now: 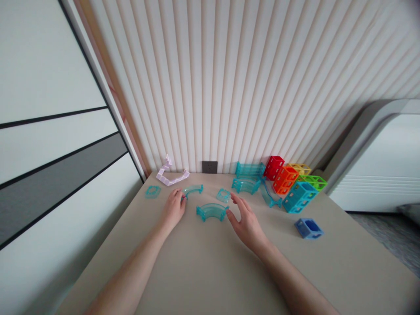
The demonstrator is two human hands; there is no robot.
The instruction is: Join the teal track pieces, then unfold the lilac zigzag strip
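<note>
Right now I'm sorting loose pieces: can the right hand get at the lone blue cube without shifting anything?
Probably yes. The right hand lies open by the curved teal track, and the blue cube stands alone to its right, with only bare table between.
</note>
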